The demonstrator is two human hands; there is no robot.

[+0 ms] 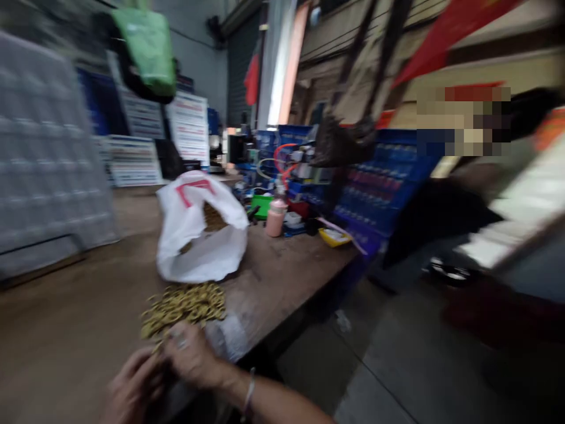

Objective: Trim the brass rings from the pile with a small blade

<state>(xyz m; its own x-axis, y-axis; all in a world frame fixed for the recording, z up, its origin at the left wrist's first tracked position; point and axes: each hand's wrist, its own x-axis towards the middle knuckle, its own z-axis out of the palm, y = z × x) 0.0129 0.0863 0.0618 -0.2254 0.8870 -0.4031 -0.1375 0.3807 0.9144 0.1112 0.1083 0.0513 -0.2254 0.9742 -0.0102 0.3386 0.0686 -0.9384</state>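
Observation:
A pile of small brass-coloured rings lies near the table's front edge. Just in front of it, my right hand is closed, fingers bent and thumb toward the left hand. My left hand is closed beside it, its fingertips meeting the right's. Blur hides what they pinch; a brassy speck shows between them. Clear plastic film lies at the edge beside my right hand. Behind the pile sits an open white plastic bag with brownish-gold contents.
On the brown table stand a pink bottle, a green tray and a yellow dish. A ribbed translucent panel rises at left. A green bag hangs above. Another person is at right, beyond the table edge.

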